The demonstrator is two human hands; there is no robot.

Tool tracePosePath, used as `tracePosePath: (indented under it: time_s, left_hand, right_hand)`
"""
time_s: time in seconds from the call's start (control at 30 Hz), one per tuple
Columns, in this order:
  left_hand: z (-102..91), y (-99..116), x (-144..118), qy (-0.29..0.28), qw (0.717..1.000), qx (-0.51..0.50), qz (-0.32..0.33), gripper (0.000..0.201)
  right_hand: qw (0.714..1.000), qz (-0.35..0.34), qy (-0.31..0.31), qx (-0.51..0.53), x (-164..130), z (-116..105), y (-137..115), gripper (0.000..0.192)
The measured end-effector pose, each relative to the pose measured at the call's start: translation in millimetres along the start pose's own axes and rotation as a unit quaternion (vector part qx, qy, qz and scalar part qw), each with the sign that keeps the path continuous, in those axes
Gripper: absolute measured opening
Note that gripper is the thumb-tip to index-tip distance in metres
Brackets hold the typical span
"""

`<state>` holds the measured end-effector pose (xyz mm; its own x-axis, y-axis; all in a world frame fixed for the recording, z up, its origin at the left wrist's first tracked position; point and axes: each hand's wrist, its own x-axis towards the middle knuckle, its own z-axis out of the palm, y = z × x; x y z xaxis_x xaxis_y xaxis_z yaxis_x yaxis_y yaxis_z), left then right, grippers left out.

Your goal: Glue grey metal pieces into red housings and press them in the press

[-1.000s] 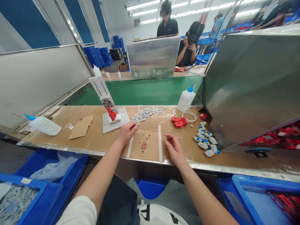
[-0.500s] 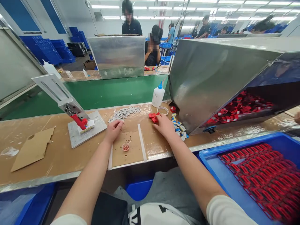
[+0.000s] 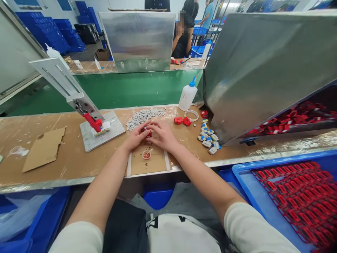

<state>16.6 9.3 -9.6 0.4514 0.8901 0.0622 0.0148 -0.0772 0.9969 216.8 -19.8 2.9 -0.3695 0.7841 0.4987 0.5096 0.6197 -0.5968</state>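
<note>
My left hand (image 3: 137, 135) and my right hand (image 3: 162, 134) meet over the brown mat, fingertips together around a small red plastic part (image 3: 149, 133) that is mostly hidden between them. A tiny cup with reddish glue (image 3: 146, 154) sits just below the hands. A heap of small grey metal pieces (image 3: 143, 116) lies behind the left hand. Two more red parts (image 3: 182, 121) rest to the right of my right hand. The red-handled press jig (image 3: 92, 123) stands on its metal plate left of the hands.
A white squeeze bottle (image 3: 187, 96) and a tape ring (image 3: 191, 115) stand behind the red parts. Finished blue-and-white pieces (image 3: 209, 138) lie beside the steel hopper (image 3: 263, 66). A blue bin of red parts (image 3: 300, 196) sits lower right. Cardboard scrap (image 3: 44, 149) lies at left. A seated person works across the green conveyor (image 3: 126, 92).
My right hand came back from the red parts at the right and joined my left hand in front of me with a red part. The view shifted slightly left.
</note>
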Motion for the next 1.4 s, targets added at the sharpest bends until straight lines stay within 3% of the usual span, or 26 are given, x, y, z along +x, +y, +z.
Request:
tracePosePath:
  time_s: [0.07, 0.13, 0.2, 0.27, 0.5, 0.6, 0.77, 0.87, 1.03, 1.17, 1.27, 1.33, 1.4]
  left_hand:
    - [-3.2, -2.6, 0.2, 0.039, 0.998, 0.029, 0.029, 0.071]
    - [-6.0, -4.4, 0.7, 0.072, 0.992, 0.089, 0.059, 0.059]
    - [-7.3, -5.1, 1.0, 0.080, 0.984, 0.146, 0.069, 0.049]
    - [-7.2, -5.3, 0.6, 0.078, 0.980, 0.170, 0.066, 0.046]
    - [-5.0, -10.5, -1.3, 0.054, 0.987, 0.140, 0.061, 0.050]
    - [-2.8, -9.9, -1.0, 0.056, 0.986, 0.141, 0.070, 0.038]
    - [0.3, -3.4, -1.4, 0.055, 0.990, 0.105, 0.071, 0.048]
    - [-1.3, -1.2, -2.3, 0.059, 0.985, 0.135, 0.094, 0.050]
    - [-2.9, -5.5, -3.3, 0.010, 0.972, 0.210, 0.109, 0.050]
    - [-1.2, -11.6, -2.2, 0.002, 0.984, 0.165, 0.063, 0.054]
    - [0.0, -9.9, -2.4, 0.009, 0.990, 0.140, 0.015, 0.056]
    - [0.6, -6.1, -3.2, 0.011, 0.989, 0.145, -0.007, 0.056]
    - [0.9, -2.6, -3.8, 0.010, 0.987, 0.157, -0.021, 0.056]
  right_hand:
    - [0.999, 0.025, -0.026, 0.008, -8.9, -5.8, -3.3, 0.027]
    - [0.992, 0.047, -0.114, 0.021, -18.3, -11.9, -3.3, 0.035]
    - [0.978, 0.036, -0.205, 0.018, -23.8, -14.5, -2.8, 0.042]
    - [0.970, 0.004, -0.243, 0.016, -25.0, -13.4, -4.0, 0.042]
    - [0.965, -0.062, -0.253, 0.015, -23.9, -1.4, -12.4, 0.038]
    - [0.966, -0.064, -0.247, 0.027, -23.9, 1.6, -11.0, 0.037]
    - [0.969, -0.048, -0.229, 0.077, -23.2, 2.7, -6.0, 0.039]
    - [0.968, -0.045, -0.224, 0.105, -23.7, 2.8, -5.1, 0.039]
    - [0.955, -0.047, -0.247, 0.157, -25.1, 2.0, -5.6, 0.039]
    - [0.966, -0.023, -0.164, 0.197, -26.5, -0.8, -0.2, 0.043]
    - [0.975, 0.049, -0.016, 0.217, -25.7, -1.9, 6.4, 0.044]
    - [0.965, 0.111, 0.084, 0.224, -23.5, -1.1, 10.0, 0.043]
    - [0.953, 0.153, 0.133, 0.226, -20.4, 0.6, 12.2, 0.043]
